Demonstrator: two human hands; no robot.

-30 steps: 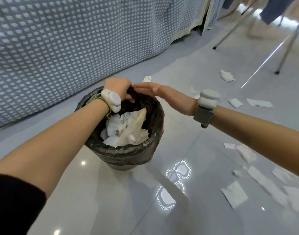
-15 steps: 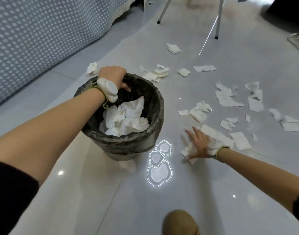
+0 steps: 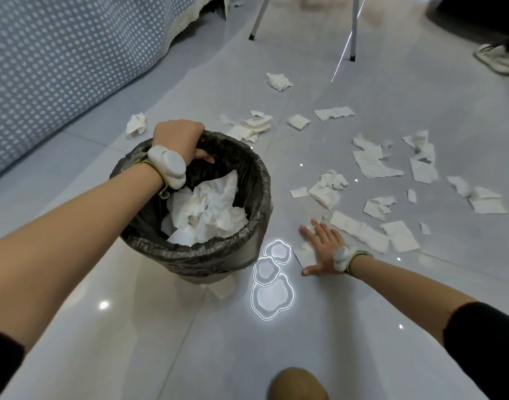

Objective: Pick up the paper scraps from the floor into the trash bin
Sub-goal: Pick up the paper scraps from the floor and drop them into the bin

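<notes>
A trash bin [image 3: 227,262] lined with a black bag stands on the grey tile floor, partly filled with crumpled white paper [image 3: 207,209]. My left hand [image 3: 179,138] grips the bin's far rim, fingers curled over the bag's edge. To the right of the bin, my right hand [image 3: 322,245] lies flat with spread fingers on a white paper scrap [image 3: 305,254] on the floor. Several more paper scraps [image 3: 371,164] lie scattered over the floor beyond and to the right of that hand.
A bed with a blue dotted cover [image 3: 60,59] runs along the left. Two thin white metal legs [image 3: 353,27] stand at the back. A shoe [image 3: 495,60] lies at the far right. My knee [image 3: 298,385] shows at the bottom edge.
My right hand left the bin's rim, dropped to the floor on the right and now lies flatter on a paper scrap. My left hand kept its hold on the rim.
</notes>
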